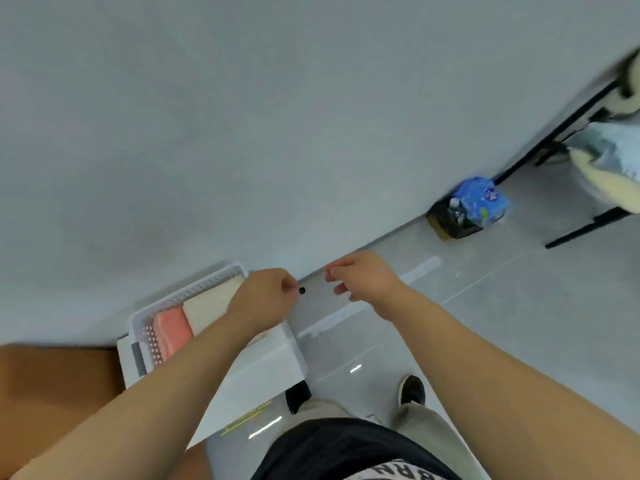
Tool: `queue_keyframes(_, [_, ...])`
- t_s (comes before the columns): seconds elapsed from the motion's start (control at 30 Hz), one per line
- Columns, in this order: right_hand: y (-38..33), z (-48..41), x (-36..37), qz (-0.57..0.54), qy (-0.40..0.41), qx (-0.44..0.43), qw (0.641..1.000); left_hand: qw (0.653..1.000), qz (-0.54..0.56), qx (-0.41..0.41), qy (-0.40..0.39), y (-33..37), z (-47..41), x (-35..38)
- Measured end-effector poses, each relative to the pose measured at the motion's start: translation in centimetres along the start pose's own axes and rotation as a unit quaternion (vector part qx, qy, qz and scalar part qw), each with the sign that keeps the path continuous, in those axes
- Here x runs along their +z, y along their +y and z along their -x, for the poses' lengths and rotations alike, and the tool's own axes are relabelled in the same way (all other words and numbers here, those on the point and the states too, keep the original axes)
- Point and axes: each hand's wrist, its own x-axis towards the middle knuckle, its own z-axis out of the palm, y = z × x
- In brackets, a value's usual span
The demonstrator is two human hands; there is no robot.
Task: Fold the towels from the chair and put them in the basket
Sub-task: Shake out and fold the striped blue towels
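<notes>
Wall (242, 133): pale grey, beyond both hands.
Floor (502, 323): glossy grey tiles, below the hands.
Chair (585, 228): black frame, far off to the right of the right hand, against the wall.
Stand (263, 368): white, under the left forearm, carrying the basket.
Towels on chair (609, 157): a blurred pale blue and cream heap, unfolded, well apart from either hand.
Basket (194, 289): white, perforated, just left of the left hand and partly under its wrist.
Cream towel (211, 306): folded, in the basket, beside the left wrist.
Pink towel (171, 332): folded, in the basket, touching the cream towel on its side away from the hand.
Blue pack (479, 199): by the wall, beyond the right hand, to its right.
Left hand (266, 296): clenched, fingers curled under, nothing seen in it.
Right hand (363, 277): near the left hand, not touching it, fingers curled in toward the thumb, nothing seen in it.
</notes>
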Motion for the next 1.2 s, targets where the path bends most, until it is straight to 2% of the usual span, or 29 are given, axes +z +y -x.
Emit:
queue_keyframes(0.1, [1.2, 1.4, -7.9, -0.049, 0.05, -0.007, 0.998, 0.999, -0.009, 0.05, 0.019, 8.7, -1.5, 0.4])
queue_keyframes(0.2, [3.1, 2.8, -15.9, -0.088, 0.098, -0.024, 0.991, 0.995, 0.038, 0.084, 0.024, 17.6, -2.9, 1.9])
queue_keyframes(0.5, [10.6, 8.5, -41.7, -0.122, 0.175, -0.062, 0.975, 0.98, 0.168, 0.097, 0.033, 43.3, -4.1, 10.4])
queue_keyframes(0.67, [14.5, 8.6, -54.4, -0.164, 0.205, -0.042, 0.964, 0.982, 0.15, 0.117, -0.003, 55.4, -7.9, 15.2])
queue_keyframes(0.87, [19.5, 3.6, -69.4, -0.187, 0.262, -0.022, 0.946, 0.977, 0.147, 0.147, -0.047, 69.5, -18.4, 22.1])
queue_keyframes(1.03, [22.9, 1.4, -83.0, -0.203, 0.312, 0.034, 0.928, 0.969, 0.123, 0.173, -0.124, 83.7, -25.8, 27.5])
queue_keyframes(1.2, [26.6, -0.4, -95.6, -0.237, 0.347, 0.065, 0.905, 0.959, 0.067, 0.224, -0.162, 97.8, -31.4, 32.3])
